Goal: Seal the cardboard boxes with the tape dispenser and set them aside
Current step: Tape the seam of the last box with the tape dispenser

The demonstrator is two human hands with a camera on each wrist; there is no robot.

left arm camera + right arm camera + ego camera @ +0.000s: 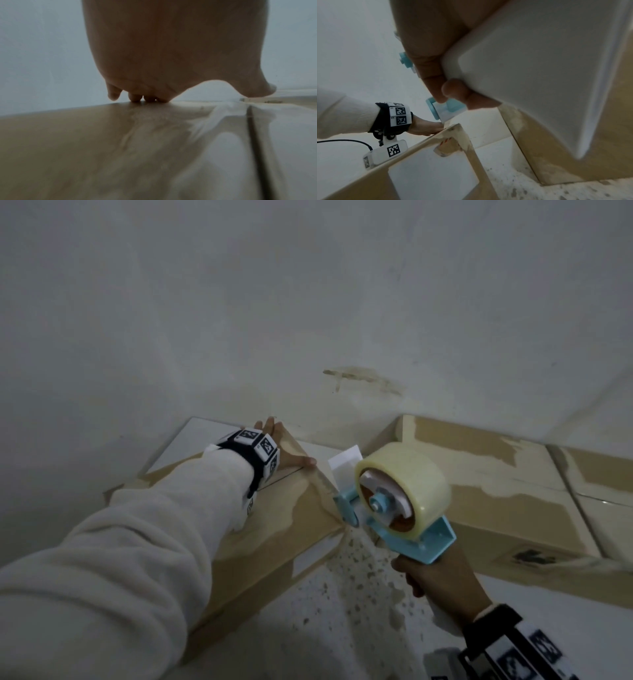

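My left hand [286, 451] lies flat, fingers straight, on the far end of the near cardboard box [274, 529], pressing the flaps down so they stay put for taping; my right hand [435, 573] wraps the handle of the tape dispenser [394, 501], its blue nose touching the box's right edge, I judge to lay a strip; the box looks worn, its surface peeled in pale patches; a second box [496, 491] sits just right.
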